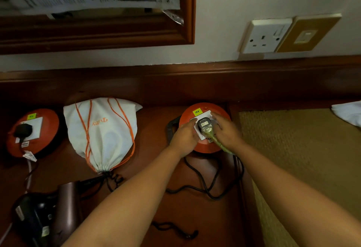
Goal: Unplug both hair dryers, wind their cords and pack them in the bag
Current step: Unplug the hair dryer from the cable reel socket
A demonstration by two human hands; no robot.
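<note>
On the right, an orange cable reel (pixel 203 148) lies flat on the wooden desk, with a dark plug (pixel 203 125) in its white socket plate. The plug's cord, wrapped in green plastic (pixel 214 141), runs down under my right wrist. My left hand (pixel 183 137) rests flat on the reel just left of the plug. My right hand (pixel 227 129) lies on the plug's right side, its fingers reaching over the socket plate. A white drawstring bag (pixel 101 129) with orange cords lies left of the reel. A black hair dryer (pixel 37 217) and a bronze one (pixel 68 201) lie at the lower left.
A second orange reel (pixel 46 121) at the far left holds a black plug (pixel 22 130). Loose black cords (pixel 207 188) loop across the desk below the right reel. A wall socket (pixel 263 37) sits above the desk, a woven mat (pixel 293 149) to the right, and a mirror frame (pixel 187 8) at the top left.
</note>
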